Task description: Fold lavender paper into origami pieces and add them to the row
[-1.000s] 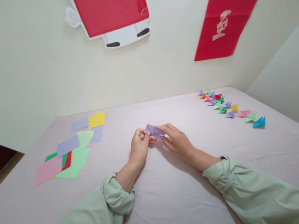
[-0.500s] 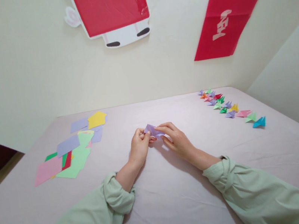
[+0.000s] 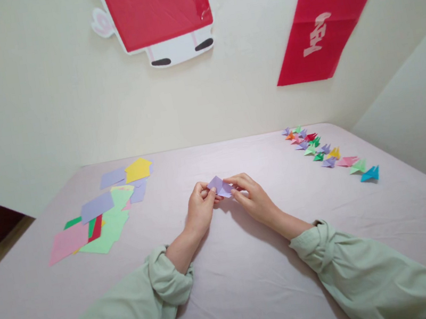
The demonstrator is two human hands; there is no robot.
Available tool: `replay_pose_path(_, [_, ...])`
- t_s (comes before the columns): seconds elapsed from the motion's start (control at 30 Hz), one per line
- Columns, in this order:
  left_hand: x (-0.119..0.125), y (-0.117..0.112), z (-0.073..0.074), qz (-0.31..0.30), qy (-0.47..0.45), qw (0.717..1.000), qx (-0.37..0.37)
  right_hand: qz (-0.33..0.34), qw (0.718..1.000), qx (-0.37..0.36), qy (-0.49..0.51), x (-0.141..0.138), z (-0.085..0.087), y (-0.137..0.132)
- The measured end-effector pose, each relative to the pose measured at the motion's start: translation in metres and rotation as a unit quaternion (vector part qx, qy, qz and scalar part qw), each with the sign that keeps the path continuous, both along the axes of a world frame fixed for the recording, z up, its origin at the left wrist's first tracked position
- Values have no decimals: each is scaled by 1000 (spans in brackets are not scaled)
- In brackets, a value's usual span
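A small folded piece of purple origami paper (image 3: pixel 221 187) is held up between both hands over the middle of the table. My left hand (image 3: pixel 201 205) pinches its left corner, thumb on the near face and fingers behind. At its right edge, my right hand (image 3: pixel 251 195) grips the paper between thumb and fingertips. Creases show on the paper, with one pointed corner facing up. The fingers behind it are partly hidden.
Loose paper sheets (image 3: pixel 103 232) in several colours overlap at the left of the pale table (image 3: pixel 233 285). Along the right side runs a row of folded paper figures (image 3: pixel 329 162), with a blue one (image 3: pixel 370 174) nearest. A wall (image 3: pixel 204 107) stands behind the table.
The purple paper has turned, its folded face now showing more squarely. My right thumb and fingers have closed onto its right edge; my left hand stays nearly in place.
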State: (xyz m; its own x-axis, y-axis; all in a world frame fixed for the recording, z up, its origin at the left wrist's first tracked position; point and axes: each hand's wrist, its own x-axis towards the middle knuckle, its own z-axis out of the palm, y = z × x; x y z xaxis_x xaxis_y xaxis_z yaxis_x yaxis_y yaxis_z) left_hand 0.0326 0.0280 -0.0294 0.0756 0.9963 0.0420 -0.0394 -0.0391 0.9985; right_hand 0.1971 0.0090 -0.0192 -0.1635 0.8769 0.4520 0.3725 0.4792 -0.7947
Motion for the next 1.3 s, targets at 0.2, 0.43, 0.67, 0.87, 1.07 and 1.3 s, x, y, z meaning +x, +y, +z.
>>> replay_pose_path(0.2, [0,0,1,4,-2,1000,-1,-3,1000,6,-14,0,-1,0])
replay_pose_path(0.43, [0,1,1,11,3,1000,-1,0,1000,16,-9,0,2,-1])
replay_pose_path(0.67, [-1,0,-1,2,15,1000,2,-5,997,-55,47,-1,-1,2])
replay_pose_path(0.87, [0,-1,-1,-25,26,999,30,39,991,-105,71,2,-4,5])
replay_pose_path(1.07, [-1,0,-1,11,49,998,31,70,997,-34,4,0,-1,0])
replay_pose_path(1.3, [0,-4,6,4,125,990,72,27,998,22,-61,-1,-1,-1])
